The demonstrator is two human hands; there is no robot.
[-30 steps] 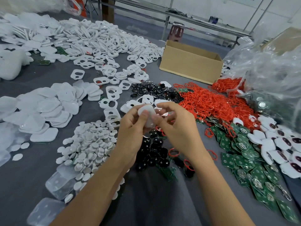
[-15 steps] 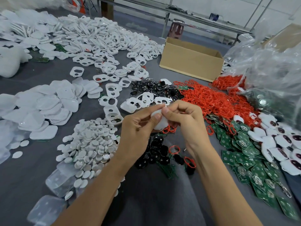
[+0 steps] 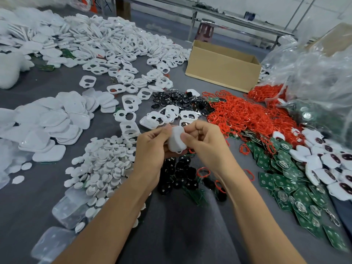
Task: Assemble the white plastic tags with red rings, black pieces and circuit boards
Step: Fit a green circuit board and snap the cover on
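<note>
Left hand [image 3: 150,147]: raised above the table, the forearm coming in from the lower left and the back of the hand toward the camera. The thumb lies along the upper left edge of the white tag, and the other fingers curl under it.
Right hand [image 3: 206,143]: the forearm comes in from the lower right with the wrist bent inward. The thumb tip presses on the tag's near face by its right edge, the index finger hooks over the top, and the remaining fingers are curled.
Grip: both hands grasp the same tag, pinching it from opposite sides.
White tag [image 3: 176,141]: held in the air between the two hands near the middle of the view. It is tilted, with a plain white face toward the camera and its small loop pointing down.
Black pieces [image 3: 181,174]: one heap lies on the table just below the hands, and another lies beyond them.
Red rings [image 3: 242,113]: a broad pile to the right of the hands, with a few loose ones beside the near black heap.
Circuit boards [image 3: 285,180]: green, spread over the table right of the right forearm.
White discs [image 3: 102,164]: heaped just left of the left forearm.
White frames [image 3: 129,119]: two-holed, scattered beyond the left hand.
Cardboard box [image 3: 222,67]: open, on the far side past the rings.
Table [image 3: 171,235]: covered in grey.
</note>
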